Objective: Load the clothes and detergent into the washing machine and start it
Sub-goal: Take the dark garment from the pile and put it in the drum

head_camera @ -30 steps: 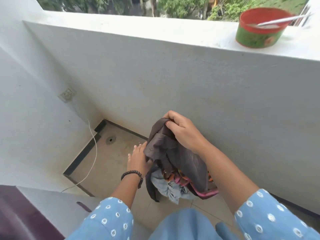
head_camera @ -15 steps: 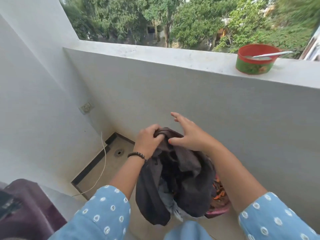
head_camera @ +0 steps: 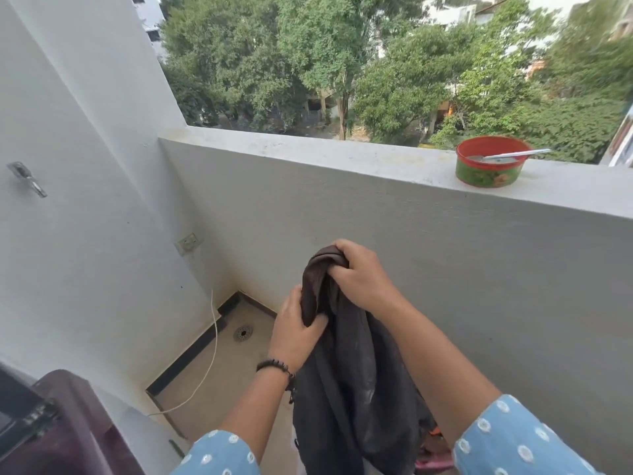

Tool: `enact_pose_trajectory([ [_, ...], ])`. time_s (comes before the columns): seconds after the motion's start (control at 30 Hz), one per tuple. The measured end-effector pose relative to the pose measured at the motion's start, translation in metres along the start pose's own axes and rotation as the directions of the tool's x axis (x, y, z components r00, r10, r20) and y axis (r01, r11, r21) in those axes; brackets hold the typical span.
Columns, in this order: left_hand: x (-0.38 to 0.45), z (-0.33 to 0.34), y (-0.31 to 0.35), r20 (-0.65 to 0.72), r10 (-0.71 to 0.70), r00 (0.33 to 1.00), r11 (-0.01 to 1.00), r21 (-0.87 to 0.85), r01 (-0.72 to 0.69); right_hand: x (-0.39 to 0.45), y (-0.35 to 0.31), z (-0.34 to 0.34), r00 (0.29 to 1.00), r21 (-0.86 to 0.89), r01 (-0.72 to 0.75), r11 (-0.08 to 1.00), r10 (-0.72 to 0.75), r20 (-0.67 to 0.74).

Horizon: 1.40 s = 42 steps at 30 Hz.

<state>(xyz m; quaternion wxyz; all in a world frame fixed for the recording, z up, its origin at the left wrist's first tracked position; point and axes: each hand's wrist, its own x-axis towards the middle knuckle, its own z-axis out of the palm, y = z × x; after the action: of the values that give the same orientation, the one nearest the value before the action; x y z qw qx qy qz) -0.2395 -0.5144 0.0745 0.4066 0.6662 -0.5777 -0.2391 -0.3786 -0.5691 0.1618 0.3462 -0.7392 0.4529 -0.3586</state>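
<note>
A dark brown garment [head_camera: 356, 382] hangs in front of me over the balcony floor. My right hand [head_camera: 359, 279] grips its bunched top end. Just below and to the left, my left hand [head_camera: 296, 334] grips a fold of the same cloth. Beneath the garment, bits of pink and orange clothes [head_camera: 433, 450] show at the bottom edge, mostly hidden. The maroon top of the washing machine [head_camera: 58, 430] fills the bottom left corner. A red and green tub [head_camera: 489, 169] with a spoon in it stands on the parapet ledge at the right.
The white parapet wall [head_camera: 342, 214] runs across in front, with a side wall on the left. A wall socket [head_camera: 187, 242] sits low in the corner, and a white cable [head_camera: 212, 354] trails from it over the tiled floor. A floor drain [head_camera: 243, 333] lies near the corner. A metal tap [head_camera: 25, 180] sticks out at left.
Both hands have lifted the dark garment up out of the pile, and my left hand has shifted lower on the cloth. The view has tilted upward, showing trees.
</note>
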Motion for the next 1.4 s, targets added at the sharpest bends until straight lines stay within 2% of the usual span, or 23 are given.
enact_pose_trajectory([
  [0.07, -0.005, 0.007, -0.011, -0.030, -0.166, 0.986, 0.984, 0.061, 0.167, 0.001, -0.017, -0.010, 0.998, 0.049, 0.037, 0.998, -0.034, -0.045],
  [0.13, -0.005, 0.009, -0.023, -0.036, -0.341, 0.940, 0.931, 0.127, 0.342, 0.000, -0.031, -0.022, 0.994, 0.121, 0.069, 0.990, -0.059, -0.087],
  [0.23, -0.008, 0.004, -0.043, 0.021, -0.447, 0.894, 0.872, 0.235, 0.430, -0.001, -0.044, -0.042, 0.982, 0.221, 0.128, 0.967, -0.092, -0.167],
  [0.3, -0.010, -0.005, -0.050, 0.020, -0.461, 0.887, 0.879, 0.145, 0.454, 0.000, -0.043, -0.052, 0.971, 0.217, 0.161, 0.963, -0.116, -0.207],
  [0.33, -0.010, -0.010, -0.050, 0.009, -0.463, 0.886, 0.883, 0.090, 0.460, 0.002, -0.039, -0.055, 0.967, 0.164, 0.168, 0.972, -0.130, -0.217],
  [0.4, -0.005, -0.018, -0.046, 0.015, -0.465, 0.885, 0.885, 0.022, 0.464, 0.006, -0.026, -0.058, 0.971, -0.080, 0.119, 0.990, -0.132, -0.197],
  [0.47, 0.004, -0.024, -0.034, 0.020, -0.465, 0.885, 0.884, -0.039, 0.465, 0.007, -0.012, -0.058, 0.994, -0.382, 0.010, 0.924, -0.052, -0.099],
  [0.53, 0.014, -0.030, -0.016, 0.008, -0.438, 0.899, 0.891, -0.127, 0.436, 0.003, -0.006, -0.054, 0.998, -0.505, -0.038, 0.863, 0.060, 0.028],
  [0.6, 0.027, -0.033, 0.004, 0.030, -0.379, 0.925, 0.911, -0.164, 0.379, 0.000, -0.004, -0.044, 0.984, -0.478, 0.002, 0.878, 0.083, 0.156],
  [0.67, 0.038, -0.032, 0.026, 0.129, -0.258, 0.957, 0.950, -0.144, 0.276, -0.001, 0.001, -0.027, 0.964, -0.430, 0.044, 0.902, 0.076, 0.256],
  [0.73, 0.046, -0.029, 0.045, 0.212, -0.109, 0.971, 0.988, -0.084, 0.129, -0.001, 0.009, -0.013, 0.959, -0.400, 0.054, 0.915, 0.064, 0.276],
  [0.83, 0.054, -0.029, 0.055, 0.199, 0.019, 0.980, 1.000, -0.026, -0.014, 0.001, 0.017, -0.004, 0.975, -0.332, 0.099, 0.938, -0.026, 0.219],
  [0.93, 0.052, -0.032, 0.048, 0.196, 0.005, 0.981, 0.995, -0.100, 0.014, 0.004, 0.018, -0.007, 0.981, -0.312, 0.123, 0.942, -0.068, 0.182],
  [1.03, 0.036, -0.027, 0.035, 0.222, -0.068, 0.973, 0.989, -0.112, 0.094, 0.005, 0.016, -0.009, 0.986, -0.318, 0.119, 0.941, -0.074, 0.149],
  [1.13, 0.018, -0.014, 0.025, 0.125, -0.143, 0.982, 0.989, -0.022, 0.147, 0.005, 0.006, -0.005, 0.995, -0.244, 0.067, 0.968, -0.048, 0.086],
  [1.23, 0.012, -0.006, 0.013, 0.031, -0.217, 0.976, 0.968, 0.133, 0.211, 0.004, -0.010, -0.009, 0.997, -0.150, 0.080, 0.986, -0.078, 0.018],
  [1.4, 0.014, -0.016, -0.015, -0.021, -0.346, 0.938, 0.931, 0.120, 0.346, 0.008, -0.033, -0.036, 0.978, -0.004, 0.163, 0.987, -0.163, -0.127],
])
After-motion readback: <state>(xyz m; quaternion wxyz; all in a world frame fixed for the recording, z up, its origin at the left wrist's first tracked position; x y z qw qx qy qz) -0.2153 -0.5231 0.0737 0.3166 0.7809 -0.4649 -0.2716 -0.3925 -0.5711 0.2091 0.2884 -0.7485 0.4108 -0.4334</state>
